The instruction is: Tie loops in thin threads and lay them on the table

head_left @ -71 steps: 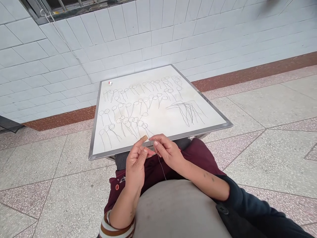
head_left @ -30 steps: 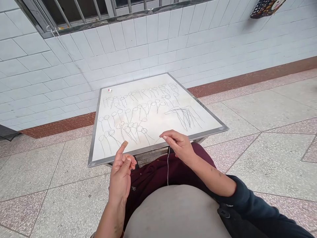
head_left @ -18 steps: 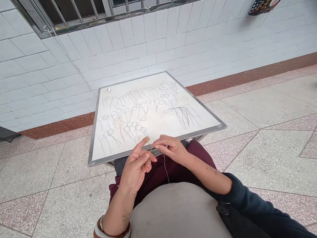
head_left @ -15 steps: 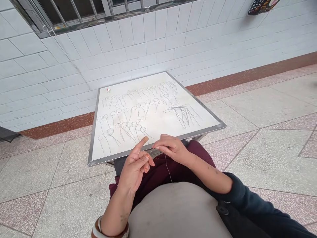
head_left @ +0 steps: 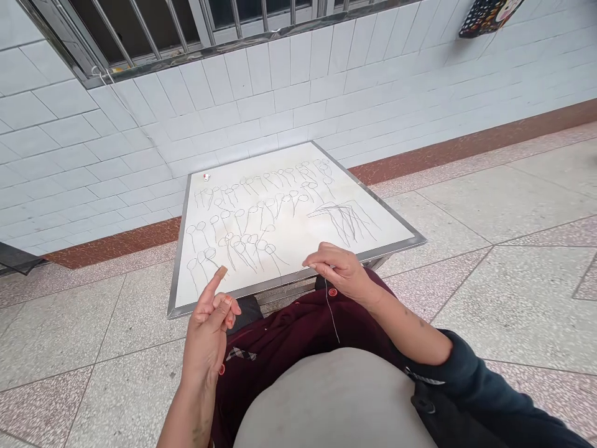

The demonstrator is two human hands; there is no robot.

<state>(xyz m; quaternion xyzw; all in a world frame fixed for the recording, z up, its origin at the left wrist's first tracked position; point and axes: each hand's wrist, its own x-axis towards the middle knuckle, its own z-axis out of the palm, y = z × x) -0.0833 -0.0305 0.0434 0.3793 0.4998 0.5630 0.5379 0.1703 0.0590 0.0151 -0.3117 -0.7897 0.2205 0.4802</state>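
My right hand [head_left: 339,270] is closed in a pinch near the table's front edge. From it a thin wire [head_left: 332,314] hangs down in a slight curve over the dark red clothing on my lap. Lower and to the left is my left hand [head_left: 212,320], its index finger stretched out with a tan wrap on the tip. Its thumb presses against the other curled fingers; whatever they hold, if anything, is too small to make out. Beyond both hands, rows of looped wires [head_left: 254,211] with long tails lie on the white table [head_left: 298,242].
A bundle of straight wires [head_left: 347,221] lies at the table's right side. A small red-and-white object [head_left: 206,177] sits at its far left corner. A tiled wall [head_left: 261,99] with a barred window [head_left: 153,25] rises behind. Speckled floor [head_left: 448,261] surrounds the table.
My hands have moved apart from where they nearly met. The left went left and down, the right slightly right, with the wire still hanging from it. The view has shifted a little.
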